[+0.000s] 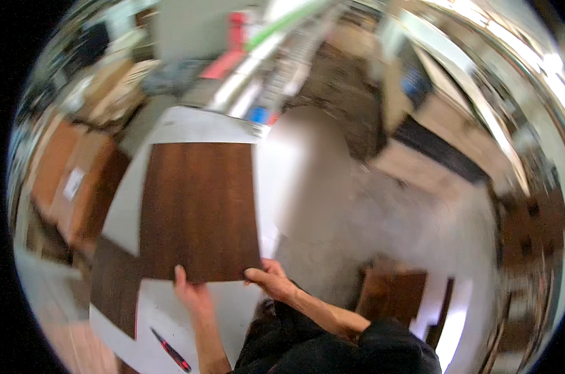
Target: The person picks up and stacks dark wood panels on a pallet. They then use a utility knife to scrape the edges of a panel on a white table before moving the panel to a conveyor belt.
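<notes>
A dark brown wood-grain panel (198,212) is held over a white worktable (189,124). My left hand (195,296) grips its near edge, thumb on top and the fingers underneath out of sight. At the panel's near right corner, my right hand (273,279) pinches the edge between thumb and fingers. Another dark brown panel (117,283) lies on the table to the left, partly covered by the held one. A red and black pen-like tool (170,350) rests on the tabletop near my left forearm.
A large cardboard box (77,181) stands left of the table. Beyond the far end runs a long blurred rail-like structure (282,68). More brown panels (391,293) are low on the right, near my right arm. Concrete floor (407,212) extends to the right. A smooth blurred patch hides part of the middle.
</notes>
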A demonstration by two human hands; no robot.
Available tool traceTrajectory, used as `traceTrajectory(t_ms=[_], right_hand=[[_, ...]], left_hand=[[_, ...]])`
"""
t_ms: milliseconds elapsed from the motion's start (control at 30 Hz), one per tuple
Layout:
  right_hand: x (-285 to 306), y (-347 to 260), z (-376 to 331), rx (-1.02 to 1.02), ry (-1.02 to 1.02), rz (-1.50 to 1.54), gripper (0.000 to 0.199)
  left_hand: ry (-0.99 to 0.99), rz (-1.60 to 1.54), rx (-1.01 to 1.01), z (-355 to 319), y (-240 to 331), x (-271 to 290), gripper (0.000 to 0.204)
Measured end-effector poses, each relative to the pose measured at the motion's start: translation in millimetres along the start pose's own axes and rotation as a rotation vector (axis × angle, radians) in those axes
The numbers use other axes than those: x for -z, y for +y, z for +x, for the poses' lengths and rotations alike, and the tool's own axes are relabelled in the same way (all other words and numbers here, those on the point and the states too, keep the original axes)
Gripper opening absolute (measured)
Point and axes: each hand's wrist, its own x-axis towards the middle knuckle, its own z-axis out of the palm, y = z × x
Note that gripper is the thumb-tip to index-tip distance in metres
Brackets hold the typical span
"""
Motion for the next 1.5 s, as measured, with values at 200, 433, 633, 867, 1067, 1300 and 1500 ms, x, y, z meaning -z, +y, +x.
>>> traceTrajectory(t_ms=[200,433,633,867,1067,1300,1500], right_hand=[[19.8,19.1,-117.7,0.171,0.031,0.094,0.029],[21.4,30.4,-246.1,0.318,0.437,0.275,0.047],[33.3,116.7,-364.3,0.452,0.701,0.539,0.054],[44.6,193.2,-507.3,0.642,1.076,0.772,0.038],[57.7,228.5,-608.3,0.803,1.229,0.978,0.032],[100.2,272.2,-704.9,0.98,1.373,1.175,0.011],[129.4,328.3,-767.0,1.095,1.538,1.241,0.009]], left_hand=[[-0.25,0.262,0.116,-60.4,17.9,26.3,0.049],[-0.489,0.353,0.493,-102.9,-2.9,7.3,0.057],[-0.722,0.431,0.75,-180.9,-90.5,-24.8,0.059],[-0.92,0.659,0.97,-337.4,-186.2,-32.8,0.043],[-1.047,0.74,1.113,-478.0,-246.4,-2.6,0.035],[-1.249,1.066,1.269,-595.5,-304.8,30.8,0.033],[-1.349,1.178,1.432,-674.7,-340.8,48.8,0.037]])
